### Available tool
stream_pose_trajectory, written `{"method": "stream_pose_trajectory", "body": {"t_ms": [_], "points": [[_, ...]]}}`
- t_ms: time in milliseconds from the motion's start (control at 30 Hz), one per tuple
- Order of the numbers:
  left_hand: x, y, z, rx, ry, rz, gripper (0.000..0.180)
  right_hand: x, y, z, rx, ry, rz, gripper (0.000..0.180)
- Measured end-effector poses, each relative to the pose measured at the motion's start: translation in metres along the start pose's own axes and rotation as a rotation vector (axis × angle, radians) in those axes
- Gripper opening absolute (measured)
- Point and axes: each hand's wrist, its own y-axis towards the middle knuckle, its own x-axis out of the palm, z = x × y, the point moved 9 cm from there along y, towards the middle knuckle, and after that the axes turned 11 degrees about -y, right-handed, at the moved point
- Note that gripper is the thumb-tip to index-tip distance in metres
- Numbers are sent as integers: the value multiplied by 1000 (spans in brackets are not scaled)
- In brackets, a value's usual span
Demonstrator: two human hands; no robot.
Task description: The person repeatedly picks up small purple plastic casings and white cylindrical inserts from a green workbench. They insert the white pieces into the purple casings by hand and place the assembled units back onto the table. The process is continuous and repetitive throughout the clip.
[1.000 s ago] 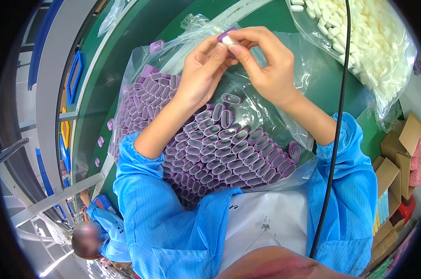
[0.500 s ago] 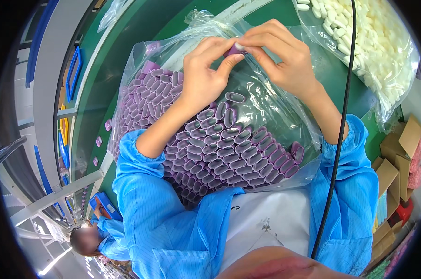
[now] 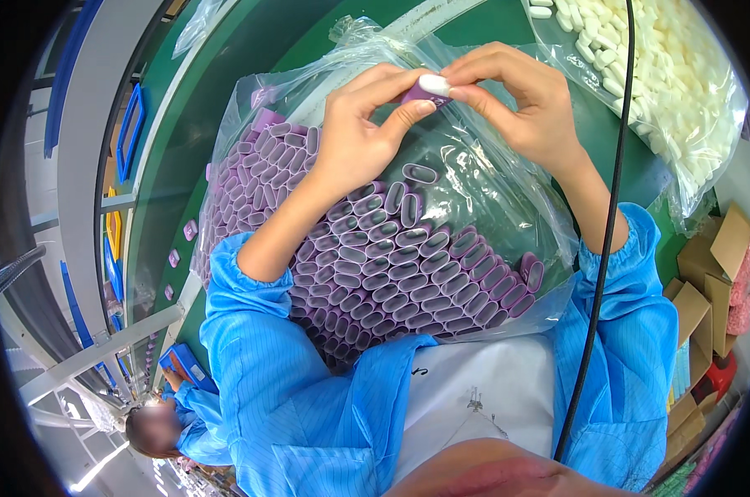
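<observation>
Near, in the lap: a clear plastic bag (image 3: 508,207) heaped with purple oval sleeves (image 3: 408,273), mouth open for easy reach. Far right: another bag (image 3: 682,91) of white capsule pieces. Above the heap, left hand (image 3: 358,137) and right hand (image 3: 528,99) pinched shut together on one purple sleeve (image 3: 416,94) with a white piece (image 3: 434,84) at its end, seemingly for fitting.

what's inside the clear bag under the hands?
The clear bag holds rows of purple oval sleeves, open ends up. The left hand and right hand hold one purple piece with a white insert. Lower layers are covered.
</observation>
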Motion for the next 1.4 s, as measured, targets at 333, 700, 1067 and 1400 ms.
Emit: {"method": "stream_pose_trajectory", "body": {"t_ms": [333,700,1067,1400], "points": [[1,-2,6,-35,-28,21,27,0,-1,-24,-210,-128,34,22],[-1,-5,0,-56,-290,105,26,-3,-3,-29,-295,-105,125,20],[-84,39,-23,-37,204,166,31,-51,10,57,224,-258,211,19],[-155,58,-103,-122,1120,211,38,-64,21,153,171,-986,-105,7]]}}
